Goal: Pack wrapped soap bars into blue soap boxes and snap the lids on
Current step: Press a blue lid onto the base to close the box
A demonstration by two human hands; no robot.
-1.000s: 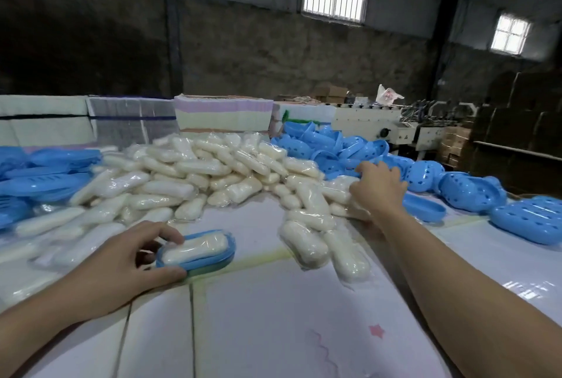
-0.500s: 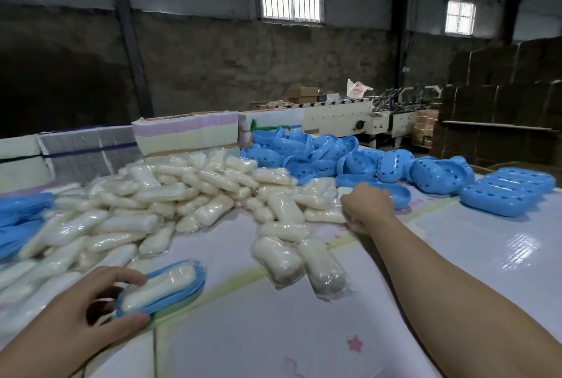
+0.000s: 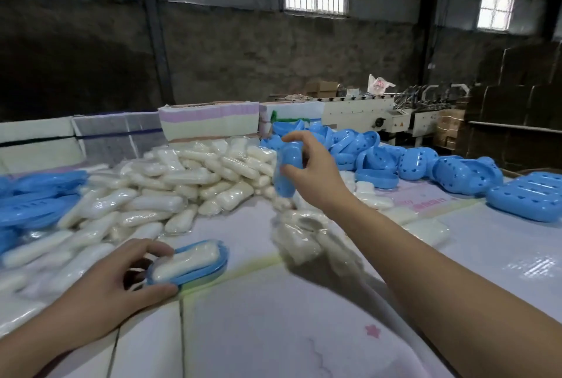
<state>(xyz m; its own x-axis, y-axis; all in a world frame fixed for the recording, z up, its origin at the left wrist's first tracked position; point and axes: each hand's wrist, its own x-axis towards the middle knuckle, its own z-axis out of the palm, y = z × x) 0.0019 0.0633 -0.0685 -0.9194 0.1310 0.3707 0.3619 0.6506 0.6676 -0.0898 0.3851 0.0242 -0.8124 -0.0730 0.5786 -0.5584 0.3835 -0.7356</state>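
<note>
Plastic-wrapped white soap bar [image 3: 187, 260] sits in shallow blue oval box base [image 3: 209, 271], steadied at its near end by left hand [image 3: 112, 292]; right hand [image 3: 313, 171] pinches perforated blue plastic lid [image 3: 287, 169] aloft by its edges — likely light, stiff, slick.

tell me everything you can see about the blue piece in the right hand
The blue lid is an oval shell of glossy plastic with small holes through it. The right hand pinches it, thumb on the near side and fingers curled over the top, holding it on end in the air above the heap of wrapped soap bars. Only the hand touches it. Motion blur hides finer detail.
</note>
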